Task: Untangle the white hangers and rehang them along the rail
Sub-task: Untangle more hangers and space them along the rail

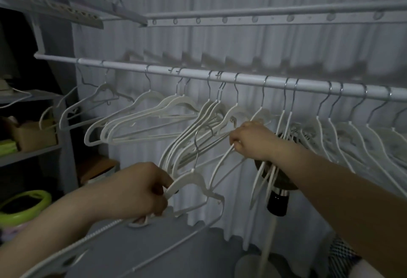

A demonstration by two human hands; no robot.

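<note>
A white rail [198, 73] runs across the view with several white hangers on it. My left hand [141, 191] grips a loose white hanger [189, 180] by its shoulder, below the rail; its metal hook [197, 145] rises into a tangled bunch of hangers [198, 132] at the middle. My right hand [251, 141] pinches the thin bar of a tilted hanger [222, 163] in that bunch. More hangers [343, 141] hang in a row to the right, and a few spread ones [136, 123] hang to the left.
A pleated white curtain [242, 48] hangs behind the rail. Upper drying rails [264, 16] with holes sit above. Shelves [28, 152] with boxes stand at left, a green ring-shaped object [26, 202] lower left. A dark object on a white stand [277, 202] hangs behind my right forearm.
</note>
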